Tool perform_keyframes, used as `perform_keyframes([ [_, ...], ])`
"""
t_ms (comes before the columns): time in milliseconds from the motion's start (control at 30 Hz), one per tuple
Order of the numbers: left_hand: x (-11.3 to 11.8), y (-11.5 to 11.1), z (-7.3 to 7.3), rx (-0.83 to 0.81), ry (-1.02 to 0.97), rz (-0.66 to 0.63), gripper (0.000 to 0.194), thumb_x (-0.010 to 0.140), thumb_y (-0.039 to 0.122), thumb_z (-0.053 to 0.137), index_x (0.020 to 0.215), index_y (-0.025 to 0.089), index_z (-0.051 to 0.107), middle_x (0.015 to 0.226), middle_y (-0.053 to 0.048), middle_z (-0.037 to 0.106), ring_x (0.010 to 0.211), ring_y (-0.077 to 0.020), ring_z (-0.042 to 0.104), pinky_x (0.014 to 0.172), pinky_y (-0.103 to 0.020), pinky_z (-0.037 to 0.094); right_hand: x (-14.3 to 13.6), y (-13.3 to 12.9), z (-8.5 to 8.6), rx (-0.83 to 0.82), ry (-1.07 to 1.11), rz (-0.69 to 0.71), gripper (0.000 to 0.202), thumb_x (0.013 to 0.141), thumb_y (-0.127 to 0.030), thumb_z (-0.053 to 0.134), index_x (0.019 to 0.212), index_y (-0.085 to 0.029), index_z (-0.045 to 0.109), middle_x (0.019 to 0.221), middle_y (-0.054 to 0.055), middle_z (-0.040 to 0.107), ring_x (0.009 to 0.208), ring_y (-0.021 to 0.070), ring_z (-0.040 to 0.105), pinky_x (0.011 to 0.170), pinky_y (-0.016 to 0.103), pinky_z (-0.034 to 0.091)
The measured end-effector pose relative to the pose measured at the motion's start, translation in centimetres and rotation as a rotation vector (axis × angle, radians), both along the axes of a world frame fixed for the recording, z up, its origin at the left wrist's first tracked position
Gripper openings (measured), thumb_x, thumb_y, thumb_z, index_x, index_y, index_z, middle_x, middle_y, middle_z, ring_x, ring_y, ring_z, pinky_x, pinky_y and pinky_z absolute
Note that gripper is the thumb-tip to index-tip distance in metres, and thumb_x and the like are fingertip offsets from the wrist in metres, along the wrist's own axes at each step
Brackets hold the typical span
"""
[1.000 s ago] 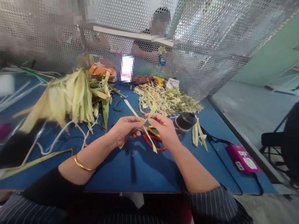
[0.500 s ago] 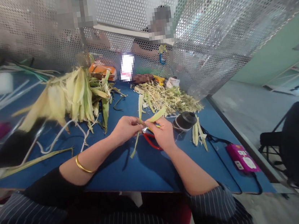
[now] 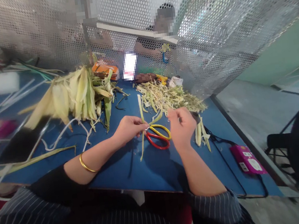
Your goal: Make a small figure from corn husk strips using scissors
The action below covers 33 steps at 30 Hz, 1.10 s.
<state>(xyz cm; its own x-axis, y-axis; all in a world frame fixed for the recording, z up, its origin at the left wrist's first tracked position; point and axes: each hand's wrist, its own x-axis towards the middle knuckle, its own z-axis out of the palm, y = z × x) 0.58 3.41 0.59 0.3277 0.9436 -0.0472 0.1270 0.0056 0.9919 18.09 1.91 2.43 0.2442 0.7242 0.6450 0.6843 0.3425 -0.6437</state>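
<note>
My left hand pinches thin corn husk strips between thumb and fingertips. One strip points up, one hangs down towards the table, and another curves off to the right. Just right of those fingertips, scissors with one red and one yellow handle lie on the blue table, their blades largely hidden. My right hand is apart from the strips, its fingers curled closed; whatever may be in them cannot be made out. Behind it, a dark thread spool is mostly covered.
A bundle of corn husks lies at the left, a pile of husk shreds at the back. Beyond stand a lit phone and a perforated metal screen. A tablet sits left; a magenta box with cables lies right.
My right hand has let go of the husk strips and moved right, uncovering the scissors and now covering most of the spool. My left hand keeps its pinch.
</note>
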Motion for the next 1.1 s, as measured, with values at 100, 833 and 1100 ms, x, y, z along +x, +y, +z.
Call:
perform_keyframes([
  [100,0.3,-0.5,-0.5,0.047,0.120,-0.137,0.022,0.073,0.036,0.063,0.070,0.015,0.069,0.061,-0.004,0.066,0.040,-0.0075,0.049,0.042,-0.019,0.036,-0.6,0.2,-0.3,-0.080,-0.208,0.243,0.017,0.081,-0.036,0.059,0.079,-0.021,0.067,0.086,0.004,0.066,0.087,0.0183,0.059,0.085,0.035,0.042],
  [833,-1.0,1.1,0.0,-0.234,-0.173,-0.022,0.018,0.067,0.025,0.073,0.078,0.012,0.070,0.064,-0.008,0.068,0.044,-0.0090,0.057,0.036,-0.017,0.032,1.6,1.8,-0.4,-0.115,-0.483,0.360,0.021,0.089,-0.028,0.049,0.078,-0.023,0.067,0.080,-0.001,0.069,0.082,0.0154,0.061,0.102,0.040,0.031],
  [1100,-1.3,1.3,1.9,-0.317,-0.506,0.117,0.025,0.075,0.018,0.068,0.099,0.014,0.064,0.095,-0.012,0.071,0.076,-0.0158,0.068,0.060,-0.022,0.050,1.6,1.0,-0.1,0.083,-0.060,-0.002,0.028,0.091,-0.034,0.043,0.107,-0.019,0.060,0.094,0.009,0.068,0.091,0.0212,0.063,0.084,0.039,0.047],
])
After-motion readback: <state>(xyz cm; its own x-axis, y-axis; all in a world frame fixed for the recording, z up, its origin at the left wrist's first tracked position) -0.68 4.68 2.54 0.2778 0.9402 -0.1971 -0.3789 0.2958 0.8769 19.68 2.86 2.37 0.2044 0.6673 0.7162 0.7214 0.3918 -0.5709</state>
